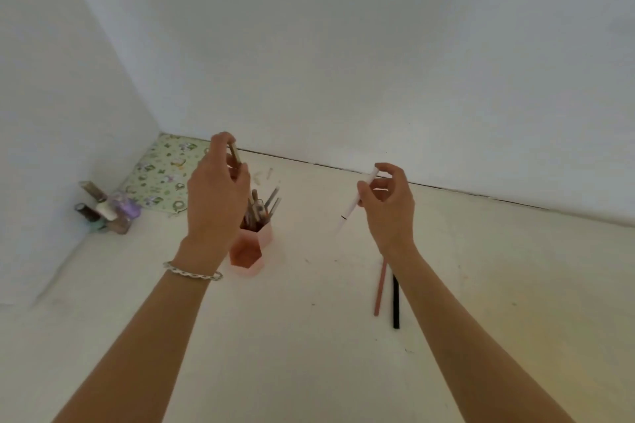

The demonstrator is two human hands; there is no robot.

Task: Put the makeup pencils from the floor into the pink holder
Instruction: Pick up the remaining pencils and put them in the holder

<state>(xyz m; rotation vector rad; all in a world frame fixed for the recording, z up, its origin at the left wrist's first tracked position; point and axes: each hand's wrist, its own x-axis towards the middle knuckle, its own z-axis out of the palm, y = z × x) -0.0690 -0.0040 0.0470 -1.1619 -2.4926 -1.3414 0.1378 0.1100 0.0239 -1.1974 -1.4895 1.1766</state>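
Note:
The pink holder (250, 252), hexagonal, stands on the pale floor with several pencils sticking out of its top. My left hand (216, 196) hovers just above and left of it, pinching a gold-brown pencil (235, 153) held nearly upright. My right hand (390, 206) is raised to the right of the holder, gripping a white pencil (355, 203) that slants down to the left. A pink pencil (379, 290) and a black pencil (396, 302) lie side by side on the floor under my right forearm.
White walls meet in a corner at the back left. A green patterned cloth (161, 175) lies in that corner. A cluster of small bottles (106, 209) stands by the left wall. Small bits of litter (263, 175) lie behind the holder.

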